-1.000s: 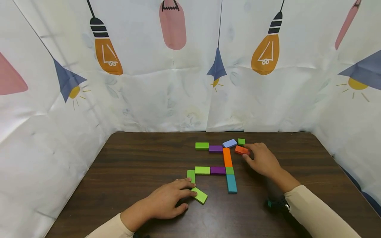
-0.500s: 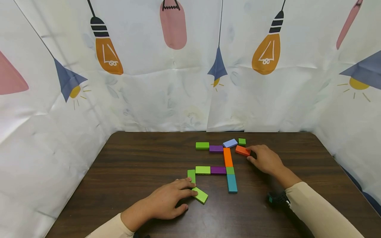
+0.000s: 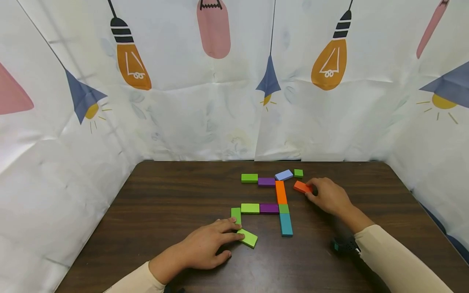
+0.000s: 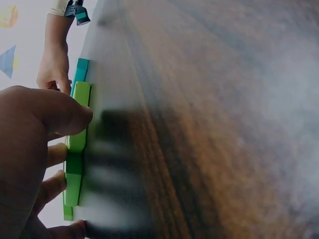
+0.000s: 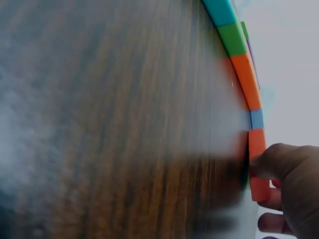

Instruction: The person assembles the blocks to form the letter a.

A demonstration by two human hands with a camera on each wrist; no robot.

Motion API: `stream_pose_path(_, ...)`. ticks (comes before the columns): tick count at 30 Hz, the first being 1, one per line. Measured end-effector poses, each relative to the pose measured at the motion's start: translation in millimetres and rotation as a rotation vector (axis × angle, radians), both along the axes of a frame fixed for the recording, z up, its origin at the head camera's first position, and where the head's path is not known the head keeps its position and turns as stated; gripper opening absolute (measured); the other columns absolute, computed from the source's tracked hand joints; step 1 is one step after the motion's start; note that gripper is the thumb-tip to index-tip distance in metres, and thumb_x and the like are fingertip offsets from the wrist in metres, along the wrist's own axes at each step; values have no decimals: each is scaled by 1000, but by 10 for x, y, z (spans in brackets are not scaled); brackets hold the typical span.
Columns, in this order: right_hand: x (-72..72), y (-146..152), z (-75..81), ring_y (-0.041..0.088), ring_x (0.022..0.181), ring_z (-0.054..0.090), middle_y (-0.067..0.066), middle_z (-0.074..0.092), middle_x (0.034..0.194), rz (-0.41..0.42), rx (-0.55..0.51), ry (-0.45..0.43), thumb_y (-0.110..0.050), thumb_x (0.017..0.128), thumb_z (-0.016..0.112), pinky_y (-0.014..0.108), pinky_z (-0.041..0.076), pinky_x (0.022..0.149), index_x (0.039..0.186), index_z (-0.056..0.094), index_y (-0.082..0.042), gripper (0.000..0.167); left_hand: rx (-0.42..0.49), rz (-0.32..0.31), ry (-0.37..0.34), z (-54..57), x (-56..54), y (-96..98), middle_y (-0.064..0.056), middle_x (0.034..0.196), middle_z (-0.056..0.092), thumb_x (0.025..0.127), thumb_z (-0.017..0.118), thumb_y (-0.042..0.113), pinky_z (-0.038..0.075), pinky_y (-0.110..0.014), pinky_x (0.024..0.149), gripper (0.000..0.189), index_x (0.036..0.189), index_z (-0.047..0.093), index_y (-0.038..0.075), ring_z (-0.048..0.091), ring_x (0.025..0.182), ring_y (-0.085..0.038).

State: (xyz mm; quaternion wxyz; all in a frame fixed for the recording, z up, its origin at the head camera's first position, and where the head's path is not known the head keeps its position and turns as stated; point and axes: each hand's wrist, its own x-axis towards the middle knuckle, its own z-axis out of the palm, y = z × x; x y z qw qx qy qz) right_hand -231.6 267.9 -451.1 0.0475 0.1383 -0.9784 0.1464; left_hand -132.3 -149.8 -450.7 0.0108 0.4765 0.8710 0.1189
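Observation:
In the head view my right hand (image 3: pixel 329 197) pinches the right end of a red-orange block (image 3: pixel 301 186) between thumb and fingers. The right wrist view has the thumb against the near face of that red-orange block (image 5: pixel 257 142). My left hand (image 3: pixel 205 246) lies spread at the lower left of the layout. Its fingertips touch a green block (image 3: pixel 236 213) and the lime block (image 3: pixel 250 239) angled below it. In the left wrist view, the left thumb overlaps the lime block (image 4: pixel 81 94).
An orange block (image 3: pixel 281 192), a small green block (image 3: pixel 283 208) and a teal block (image 3: pixel 286 225) form a column. Rows with purple blocks (image 3: pixel 269 208) extend left from it. A tilted light-blue block (image 3: pixel 283 175) and a small green cube (image 3: pixel 298 173) lie behind. Patterned cloth (image 3: pixel 176 122) surrounds the table (image 3: pixel 165 195).
The red-orange block has shifted slightly right, away from the orange block, with my right hand. The angled lime block under my left fingers has turned a little. The other blocks stay put.

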Motion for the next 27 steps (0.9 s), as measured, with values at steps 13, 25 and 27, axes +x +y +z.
stream_pose_path(13,265,-111,131,23,101,61,0,73,110,145,-78,207,-24,85,84,42,57,68,115,77,-15,31,-9,2,11,3,-10,7,1,150,51,96,69,28,41,-46,111,52,146,59,24,39,146,-22)
stream_pose_path(25,451,-250,173,14,95,60,-6,71,102,278,-92,277,-22,81,88,35,57,69,109,78,-16,31,-18,6,6,-2,-13,1,2,151,50,96,68,27,41,-46,111,52,147,58,25,38,146,-22)
stream_pose_path(27,487,-276,177,13,95,59,-8,70,102,300,-96,277,-22,80,88,34,56,68,109,78,-17,31,-19,6,8,0,-14,-1,2,151,50,96,68,27,41,-45,111,52,147,58,25,38,146,-21)
